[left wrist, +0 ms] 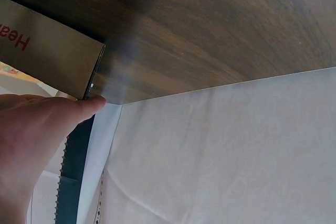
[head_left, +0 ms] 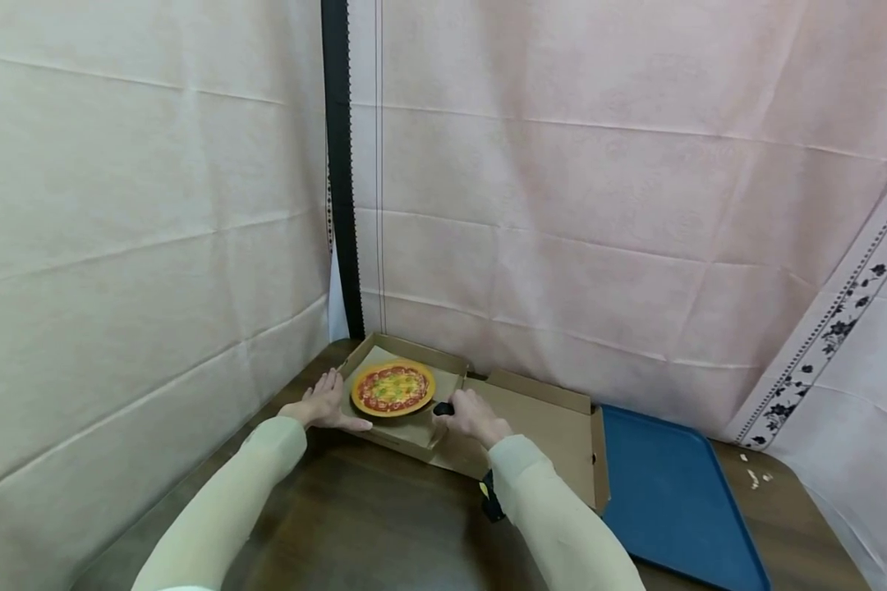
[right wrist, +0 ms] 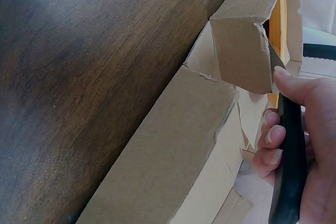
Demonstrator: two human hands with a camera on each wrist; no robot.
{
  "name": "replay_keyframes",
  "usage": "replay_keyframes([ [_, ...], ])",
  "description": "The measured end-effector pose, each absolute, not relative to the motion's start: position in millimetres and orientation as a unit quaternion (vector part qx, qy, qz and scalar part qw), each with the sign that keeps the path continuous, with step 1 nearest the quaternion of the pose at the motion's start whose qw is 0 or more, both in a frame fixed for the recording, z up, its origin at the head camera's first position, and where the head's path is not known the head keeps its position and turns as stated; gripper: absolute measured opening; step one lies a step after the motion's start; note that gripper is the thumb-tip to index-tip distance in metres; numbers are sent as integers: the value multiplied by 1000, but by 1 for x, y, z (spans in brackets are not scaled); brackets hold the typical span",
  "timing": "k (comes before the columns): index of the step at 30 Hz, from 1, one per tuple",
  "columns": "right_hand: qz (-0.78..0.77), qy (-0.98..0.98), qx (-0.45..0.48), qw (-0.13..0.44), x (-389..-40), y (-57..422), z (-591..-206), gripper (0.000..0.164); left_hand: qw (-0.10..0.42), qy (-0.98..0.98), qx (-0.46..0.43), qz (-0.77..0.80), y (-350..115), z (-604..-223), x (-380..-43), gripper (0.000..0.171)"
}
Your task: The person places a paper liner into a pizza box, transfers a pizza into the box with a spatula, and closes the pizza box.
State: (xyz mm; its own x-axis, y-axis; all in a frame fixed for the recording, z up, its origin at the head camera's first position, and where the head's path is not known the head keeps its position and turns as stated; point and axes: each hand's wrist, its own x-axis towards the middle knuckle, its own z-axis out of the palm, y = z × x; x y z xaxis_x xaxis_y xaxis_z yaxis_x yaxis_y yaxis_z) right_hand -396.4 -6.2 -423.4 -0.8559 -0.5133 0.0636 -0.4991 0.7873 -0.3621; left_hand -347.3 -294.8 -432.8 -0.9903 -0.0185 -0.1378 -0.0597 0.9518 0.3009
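Observation:
A pizza (head_left: 393,388) with an orange-yellow rim lies on paper in an opened cardboard pizza box (head_left: 395,443). My left hand (head_left: 327,404) rests on the box's left side, fingers spread and thumb reaching along the front edge. In the left wrist view, that thumb (left wrist: 79,109) lies at a box corner. At the box's right side, my right hand (head_left: 475,416) grips the black handle (right wrist: 289,166) of a knife. Its thumb presses near the grey blade (right wrist: 276,59), which points past the torn cardboard wall toward the pizza. The box wall hides the blade's far end.
The box's lid (head_left: 540,423) lies folded open to the right, its side flaps standing. Beyond it, a blue tray (head_left: 680,492) sits on the dark wooden table (head_left: 355,517). Small white scraps (head_left: 754,478) lie right of the tray. Pale cloth (head_left: 562,205) hangs behind and at the left.

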Motion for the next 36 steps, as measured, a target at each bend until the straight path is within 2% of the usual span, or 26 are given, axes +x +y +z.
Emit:
replay_keyframes([
  [10, -163, 949, -267, 35, -397, -8, -422, 29, 73, 986, -28, 148, -292, -433, -352, 133],
  [30, -90, 962, -238, 97, -398, -10, -371, 27, 76, 986, -25, 148, -291, -431, -359, 128],
  [36, -79, 964, -233, 101, -400, -6, -363, 26, 77, 985, -31, 150, -295, -432, -361, 131],
])
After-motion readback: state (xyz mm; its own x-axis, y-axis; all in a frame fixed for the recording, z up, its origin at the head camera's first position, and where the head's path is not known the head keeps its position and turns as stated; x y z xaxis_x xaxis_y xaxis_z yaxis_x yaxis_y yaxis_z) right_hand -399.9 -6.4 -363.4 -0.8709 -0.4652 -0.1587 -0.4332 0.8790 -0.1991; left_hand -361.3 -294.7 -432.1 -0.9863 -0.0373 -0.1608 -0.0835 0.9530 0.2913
